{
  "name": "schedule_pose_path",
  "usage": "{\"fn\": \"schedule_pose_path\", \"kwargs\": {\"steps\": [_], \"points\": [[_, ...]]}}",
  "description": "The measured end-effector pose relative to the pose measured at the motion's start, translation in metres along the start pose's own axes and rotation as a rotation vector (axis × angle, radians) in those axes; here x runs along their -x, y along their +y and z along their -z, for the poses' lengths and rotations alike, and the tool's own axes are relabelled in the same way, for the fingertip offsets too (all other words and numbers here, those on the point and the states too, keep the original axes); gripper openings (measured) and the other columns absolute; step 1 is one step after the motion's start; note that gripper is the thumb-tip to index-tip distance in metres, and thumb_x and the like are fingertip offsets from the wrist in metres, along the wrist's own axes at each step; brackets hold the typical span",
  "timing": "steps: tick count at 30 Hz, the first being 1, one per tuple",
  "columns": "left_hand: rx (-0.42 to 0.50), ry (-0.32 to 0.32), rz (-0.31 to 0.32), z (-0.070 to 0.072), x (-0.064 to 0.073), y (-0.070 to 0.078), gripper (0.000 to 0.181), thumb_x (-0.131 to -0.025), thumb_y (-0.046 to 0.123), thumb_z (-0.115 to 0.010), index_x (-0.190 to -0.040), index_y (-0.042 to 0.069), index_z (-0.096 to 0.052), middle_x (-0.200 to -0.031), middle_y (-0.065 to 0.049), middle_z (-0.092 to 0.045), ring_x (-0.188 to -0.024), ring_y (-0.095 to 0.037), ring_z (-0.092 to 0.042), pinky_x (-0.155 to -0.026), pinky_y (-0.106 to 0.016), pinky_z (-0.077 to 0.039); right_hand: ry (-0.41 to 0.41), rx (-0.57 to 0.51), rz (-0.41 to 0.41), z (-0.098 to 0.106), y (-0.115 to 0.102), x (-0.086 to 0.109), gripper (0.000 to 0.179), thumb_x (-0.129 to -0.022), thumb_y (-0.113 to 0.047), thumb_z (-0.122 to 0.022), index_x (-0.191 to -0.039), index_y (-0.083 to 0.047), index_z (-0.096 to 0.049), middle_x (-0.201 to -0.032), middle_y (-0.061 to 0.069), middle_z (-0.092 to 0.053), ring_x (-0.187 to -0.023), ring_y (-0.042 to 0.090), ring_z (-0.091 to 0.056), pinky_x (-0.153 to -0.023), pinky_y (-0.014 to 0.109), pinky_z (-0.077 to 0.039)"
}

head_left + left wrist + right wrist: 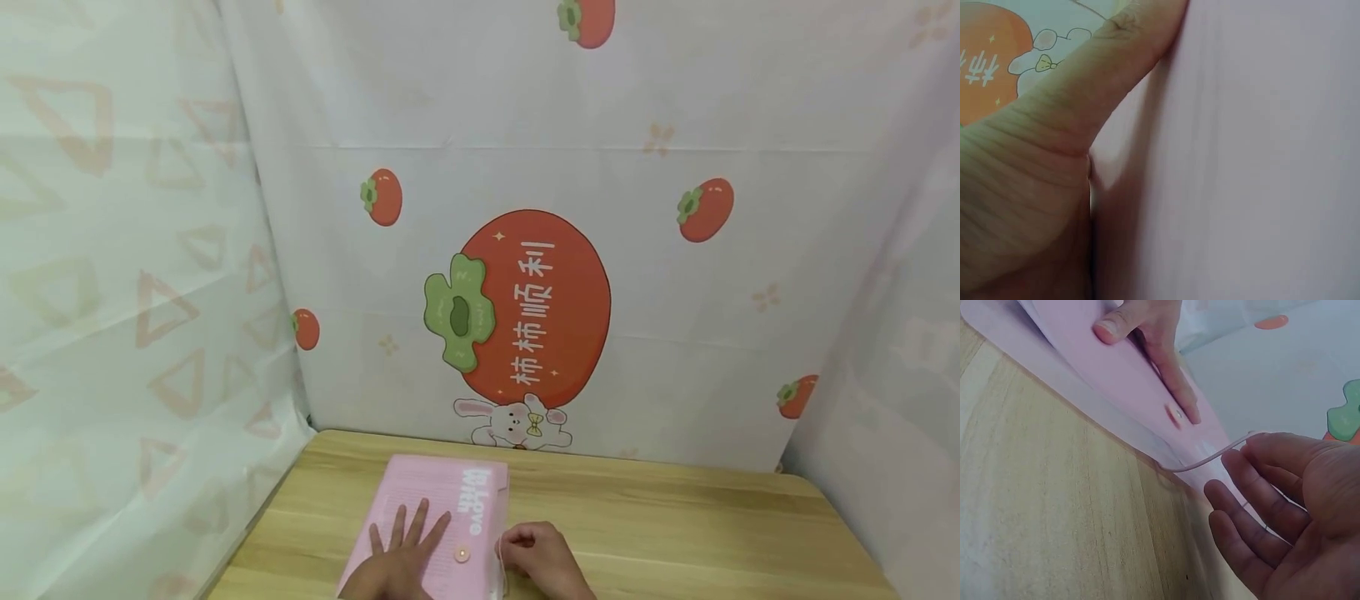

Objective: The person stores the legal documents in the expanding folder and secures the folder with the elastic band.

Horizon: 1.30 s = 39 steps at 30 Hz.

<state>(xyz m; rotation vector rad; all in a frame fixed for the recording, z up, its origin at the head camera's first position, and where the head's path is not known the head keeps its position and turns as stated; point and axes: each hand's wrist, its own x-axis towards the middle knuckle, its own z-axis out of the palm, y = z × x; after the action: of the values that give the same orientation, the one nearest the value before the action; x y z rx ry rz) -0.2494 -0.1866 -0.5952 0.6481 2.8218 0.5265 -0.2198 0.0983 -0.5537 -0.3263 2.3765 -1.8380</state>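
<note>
A pink document folder (431,483) with white lettering lies on the table. My left hand (401,562) rests flat on its cover, fingers spread. In the left wrist view the thumb and palm edge (1029,162) lie beside the blurred pink cover (1260,150). A round button (462,554) sits on the flap, to the right of the left hand. Off the folder's right edge, my right hand (542,558) pinches a thin cord (1200,464) between thumb and forefinger, the other fingers loosely bent. The cord runs from the folder's edge to those fingertips.
The wooden table (675,525) extends to the right of the folder. Behind it hangs a white cloth (630,367) printed with persimmons and a rabbit. Another patterned cloth (150,333) hangs along the left side, and a pale one (892,400) on the right.
</note>
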Motion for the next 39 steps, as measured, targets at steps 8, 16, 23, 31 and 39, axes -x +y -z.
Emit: {"fn": "schedule_pose_path", "kwargs": {"steps": [8, 16, 23, 31, 39], "points": [[-0.013, 0.015, 0.004, 0.005, 0.004, 0.007, 0.132, -0.056, 0.081, -0.079, -0.164, 0.04, -0.016, -0.168, -0.023, -0.006, -0.147, -0.06, 0.0, -0.093, -0.088, 0.011, 0.039, 0.063, 0.078, -0.007, -0.001, -0.007, 0.005, -0.088, -0.005, -0.074, -0.086, -0.003, -0.078, -0.076, -0.003, -0.067, -0.064, 0.006, -0.055, -0.056, 0.021, -0.046], [-0.023, 0.022, 0.004, 0.0, 0.0, -0.003, 0.132, -0.055, 0.082, -0.078, -0.164, 0.044, -0.014, -0.168, -0.022, -0.004, -0.147, -0.059, 0.001, -0.093, -0.087, 0.011, 0.035, 0.032, 0.099, -0.017, 0.0, -0.013, 0.005, -0.088, -0.005, -0.075, -0.087, -0.001, -0.078, -0.077, -0.002, -0.067, -0.067, 0.006, -0.057, -0.058, 0.021, -0.048], [-0.029, 0.011, 0.009, -0.003, 0.001, -0.002, 0.13, -0.057, 0.083, -0.076, -0.164, 0.044, -0.013, -0.168, -0.023, -0.005, -0.147, -0.058, 0.001, -0.093, -0.087, 0.011, 0.013, 0.049, 0.108, -0.023, 0.001, -0.018, 0.003, -0.087, -0.002, -0.075, -0.085, -0.004, -0.077, -0.074, -0.003, -0.066, -0.064, 0.006, -0.058, -0.055, 0.022, -0.049], [-0.037, 0.004, 0.014, 0.004, 0.003, 0.001, 0.132, -0.057, 0.083, -0.076, -0.165, 0.043, -0.012, -0.169, -0.022, -0.003, -0.147, -0.059, 0.001, -0.094, -0.087, 0.011, -0.029, 0.072, 0.182, -0.025, 0.001, -0.023, 0.003, -0.086, -0.003, -0.078, -0.084, -0.005, -0.077, -0.08, -0.005, -0.07, -0.068, 0.005, -0.06, -0.057, 0.023, -0.052], [-0.046, -0.056, 0.018, 0.021, 0.01, 0.021, 0.13, -0.062, 0.071, -0.084, -0.165, 0.032, -0.014, -0.167, -0.025, -0.003, -0.146, -0.06, -0.001, -0.095, -0.088, 0.004, -0.071, 0.13, 0.213, -0.023, -0.002, -0.023, 0.011, -0.081, 0.006, -0.079, -0.09, 0.002, -0.074, -0.083, 0.001, -0.07, -0.075, 0.007, -0.062, -0.066, 0.023, -0.054]]}}
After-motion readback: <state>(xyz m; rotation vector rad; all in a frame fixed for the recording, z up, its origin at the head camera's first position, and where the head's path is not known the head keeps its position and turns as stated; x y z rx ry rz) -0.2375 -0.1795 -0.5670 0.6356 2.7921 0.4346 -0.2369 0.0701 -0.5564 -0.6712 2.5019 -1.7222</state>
